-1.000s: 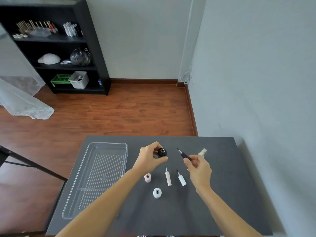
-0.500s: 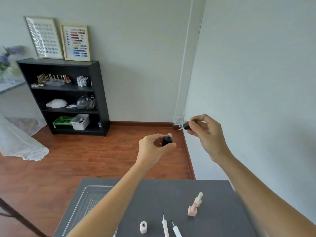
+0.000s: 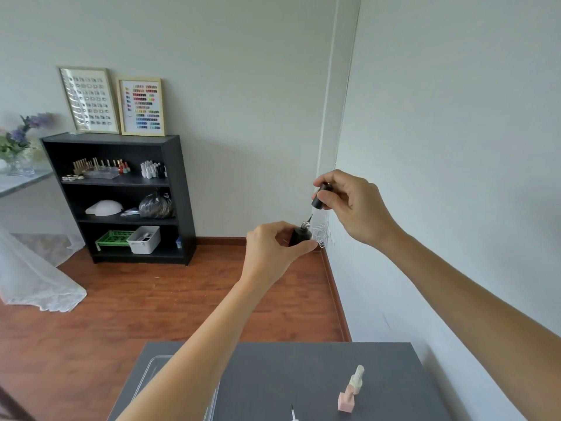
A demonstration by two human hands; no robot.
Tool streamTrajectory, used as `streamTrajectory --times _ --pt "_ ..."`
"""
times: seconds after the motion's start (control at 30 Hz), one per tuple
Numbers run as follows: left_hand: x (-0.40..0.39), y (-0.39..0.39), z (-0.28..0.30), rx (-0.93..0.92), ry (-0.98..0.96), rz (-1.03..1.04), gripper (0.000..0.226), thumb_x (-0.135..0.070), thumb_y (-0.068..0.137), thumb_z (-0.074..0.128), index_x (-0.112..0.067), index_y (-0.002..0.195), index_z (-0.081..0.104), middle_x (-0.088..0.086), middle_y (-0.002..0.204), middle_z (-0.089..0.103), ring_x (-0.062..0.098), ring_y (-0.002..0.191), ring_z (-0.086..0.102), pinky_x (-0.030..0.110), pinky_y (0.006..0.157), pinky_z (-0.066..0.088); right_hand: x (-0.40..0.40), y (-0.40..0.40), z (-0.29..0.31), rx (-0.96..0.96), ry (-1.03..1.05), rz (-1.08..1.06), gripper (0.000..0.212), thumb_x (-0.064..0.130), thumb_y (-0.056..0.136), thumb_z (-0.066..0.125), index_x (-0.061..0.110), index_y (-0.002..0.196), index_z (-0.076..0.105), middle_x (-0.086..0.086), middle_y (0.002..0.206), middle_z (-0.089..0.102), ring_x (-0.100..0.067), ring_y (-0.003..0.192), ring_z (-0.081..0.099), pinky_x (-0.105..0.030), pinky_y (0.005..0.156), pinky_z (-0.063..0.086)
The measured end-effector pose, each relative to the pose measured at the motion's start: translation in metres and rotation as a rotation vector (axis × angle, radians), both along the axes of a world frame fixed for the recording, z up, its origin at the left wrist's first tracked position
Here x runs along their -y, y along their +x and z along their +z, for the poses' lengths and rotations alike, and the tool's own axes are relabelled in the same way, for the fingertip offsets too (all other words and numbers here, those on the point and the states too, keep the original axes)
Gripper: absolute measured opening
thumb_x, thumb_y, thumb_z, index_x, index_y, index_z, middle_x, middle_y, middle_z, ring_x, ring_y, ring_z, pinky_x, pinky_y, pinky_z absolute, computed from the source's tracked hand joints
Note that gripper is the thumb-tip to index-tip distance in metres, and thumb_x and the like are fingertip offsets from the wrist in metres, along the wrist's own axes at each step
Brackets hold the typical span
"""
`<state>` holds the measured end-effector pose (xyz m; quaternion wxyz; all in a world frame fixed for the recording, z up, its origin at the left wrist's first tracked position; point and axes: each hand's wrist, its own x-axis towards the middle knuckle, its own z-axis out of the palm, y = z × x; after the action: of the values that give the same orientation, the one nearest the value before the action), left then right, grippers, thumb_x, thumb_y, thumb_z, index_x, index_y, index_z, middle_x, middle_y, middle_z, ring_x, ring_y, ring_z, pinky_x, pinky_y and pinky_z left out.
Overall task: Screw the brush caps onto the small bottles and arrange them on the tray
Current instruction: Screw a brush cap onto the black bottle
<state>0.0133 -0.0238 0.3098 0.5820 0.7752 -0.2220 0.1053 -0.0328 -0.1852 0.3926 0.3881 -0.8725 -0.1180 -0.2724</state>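
Observation:
My left hand (image 3: 273,247) grips a small black bottle (image 3: 300,236), held up in the air with its threaded neck pointing up and to the right. My right hand (image 3: 349,205) pinches a black brush cap (image 3: 319,196) just above it, and the brush tip is entering the bottle's neck. On the dark table (image 3: 303,375) below, a pink square bottle with a cream cap (image 3: 350,390) lies near the right side. The tip of a white brush cap (image 3: 293,416) shows at the bottom edge. A clear tray (image 3: 151,367) sits at the table's left, mostly hidden by my left forearm.
A grey wall runs close along the table's right side. Beyond the table lies a wooden floor, with a black shelf unit (image 3: 121,196) holding bottles and bins against the far wall. White fabric (image 3: 33,278) lies on the floor at the left.
Both hands rose from the table with the black bottle and black cap, and the view tilted up. The right hand has now brought the cap down so its brush enters the bottle's neck.

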Motion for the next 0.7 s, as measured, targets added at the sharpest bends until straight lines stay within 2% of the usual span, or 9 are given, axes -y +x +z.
streamTrajectory --times 0.13,0.27,0.4,0.5,0.57,0.63,0.7 --pt "0.0 -0.004 0.004 -0.008 0.004 -0.001 0.019 -0.035 0.067 0.089 -0.028 0.082 0.08 -0.018 0.075 0.076 0.003 0.069 0.072 0.008 0.068 0.054 -0.001 0.001 -0.001 -0.032 -0.023 0.009 0.014 0.01 0.096 0.057 0.009 0.109 0.063 -0.005 0.089 0.075 -0.021 0.084 0.072 -0.034 0.088 0.056" --pt "0.001 -0.007 0.008 -0.006 0.007 -0.004 0.02 -0.038 0.067 0.088 -0.029 0.083 0.079 -0.016 0.076 0.077 0.001 0.071 0.072 0.01 0.071 0.054 -0.001 0.002 -0.005 -0.112 -0.069 0.049 0.012 0.014 0.095 0.06 0.013 0.106 0.065 0.001 0.085 0.076 -0.006 0.077 0.069 -0.016 0.08 0.052" --pt "0.003 -0.008 0.011 -0.011 0.006 0.019 0.021 -0.041 0.066 0.088 -0.031 0.083 0.079 -0.017 0.076 0.077 0.001 0.07 0.071 0.017 0.073 0.056 -0.001 0.005 -0.005 -0.13 -0.095 0.007 0.011 0.023 0.089 0.069 0.015 0.096 0.069 0.007 0.079 0.075 -0.006 0.074 0.069 -0.024 0.079 0.055" --pt "0.006 -0.008 0.011 -0.026 -0.004 0.024 0.024 -0.042 0.065 0.088 -0.029 0.084 0.08 -0.017 0.075 0.077 -0.003 0.07 0.071 0.016 0.073 0.055 -0.003 0.009 -0.005 -0.136 -0.078 -0.058 0.028 0.038 0.079 0.078 0.012 0.081 0.066 0.003 0.071 0.073 -0.01 0.063 0.062 -0.02 0.063 0.049" --pt "0.007 -0.008 0.01 -0.04 -0.007 0.023 0.025 -0.043 0.065 0.088 -0.029 0.084 0.08 -0.017 0.075 0.077 -0.003 0.071 0.071 0.016 0.074 0.055 -0.004 0.012 -0.005 -0.141 -0.098 -0.123 0.044 0.047 0.075 0.078 0.007 0.079 0.063 -0.001 0.069 0.069 -0.013 0.061 0.056 -0.017 0.057 0.043" --pt "0.008 -0.009 0.01 -0.053 -0.017 0.016 0.023 -0.043 0.065 0.088 -0.031 0.083 0.08 -0.018 0.074 0.076 -0.002 0.069 0.071 0.012 0.068 0.054 -0.002 0.013 -0.006 -0.164 -0.106 -0.127 0.045 0.05 0.079 0.073 0.007 0.089 0.063 0.0 0.082 0.07 -0.013 0.074 0.061 -0.018 0.068 0.048" --pt "0.009 -0.01 0.011 -0.068 -0.035 0.011 0.021 -0.043 0.065 0.088 -0.033 0.082 0.08 -0.019 0.072 0.076 0.001 0.066 0.071 0.007 0.06 0.05 0.003 0.012 -0.006 -0.249 0.016 0.015 0.037 0.041 0.089 0.065 0.012 0.111 0.063 0.003 0.111 0.069 -0.007 0.102 0.064 -0.023 0.093 0.05"
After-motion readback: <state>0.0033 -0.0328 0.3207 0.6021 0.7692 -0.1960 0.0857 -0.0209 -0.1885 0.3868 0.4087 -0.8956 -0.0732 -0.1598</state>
